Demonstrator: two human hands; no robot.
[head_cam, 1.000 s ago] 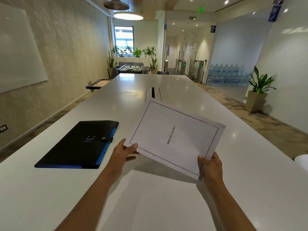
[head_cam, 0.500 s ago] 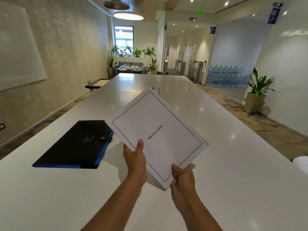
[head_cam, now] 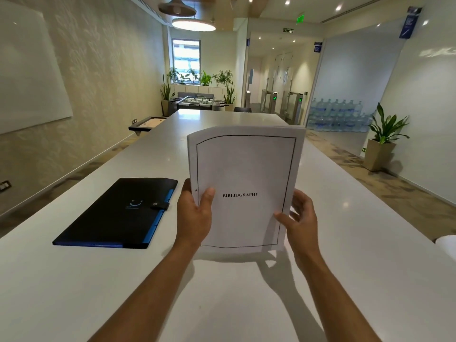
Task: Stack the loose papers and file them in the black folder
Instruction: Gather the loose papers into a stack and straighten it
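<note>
I hold a stack of white papers (head_cam: 244, 169) upright on its lower edge on the white table (head_cam: 74, 280); the top sheet reads BIBLIOGRAPHY inside a black border. My left hand (head_cam: 195, 215) grips the stack's left edge, thumb on the front. My right hand (head_cam: 302, 218) grips its right edge, fingers partly behind the sheets. The black folder (head_cam: 118, 213), with blue edging and a snap strap, lies shut and flat on the table to the left of my left hand.
The long white table runs far ahead. A white rounded object (head_cam: 447, 245) shows at the right edge. A potted plant (head_cam: 381, 141) stands on the floor to the right. A small side shelf (head_cam: 148, 123) juts from the left wall.
The stack has turned from a tilted diagonal to upright portrait, standing on its lower edge. Both hands shifted from its lower corner to its left and right sides.
</note>
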